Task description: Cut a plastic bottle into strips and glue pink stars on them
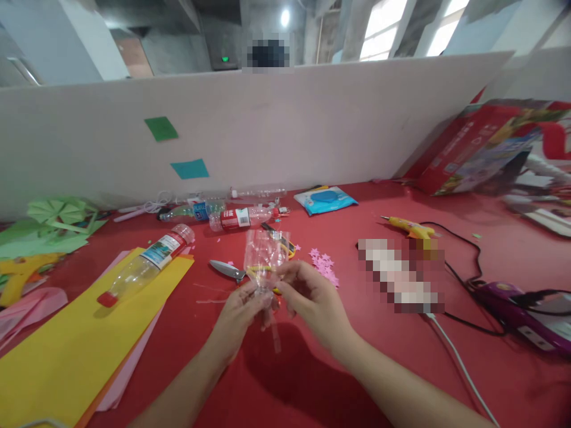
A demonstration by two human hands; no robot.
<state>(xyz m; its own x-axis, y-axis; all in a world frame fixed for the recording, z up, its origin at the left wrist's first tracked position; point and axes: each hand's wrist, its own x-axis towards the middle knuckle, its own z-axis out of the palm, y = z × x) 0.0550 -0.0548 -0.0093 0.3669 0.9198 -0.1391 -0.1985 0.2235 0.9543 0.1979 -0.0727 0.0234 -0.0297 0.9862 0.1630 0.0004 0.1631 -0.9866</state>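
Because the cut plastic bottle section (263,245) looks thin and is held only by the fingers, it could buckle or slip if the hands pulled unevenly; its bare edge, I judge, might also nick a finger sliding along it. The left hand (241,312) has thumb and fingers drawn together on its lower end, while the right hand (314,303) pinches its right side between thumb and forefinger — barely any gap shows, though glare blurs the exact contact. Most of the section stands just beyond the fingertips. A clear plastic strip (276,337) hangs on their near side; whether it is joined on, I cannot tell.

Just beyond the left fingers lies a folding knife (225,269), blade out — a knuckle straying there could get cut. A yellow-handled tool (292,251) sits partly hidden behind the plastic, and pink paper stars (325,268) lie just past the right fingers, where a sweeping wrist could scatter them. Well to the right of the fingers rests a yellow glue gun (408,227); if its nozzle is hot, a careless reach could burn.
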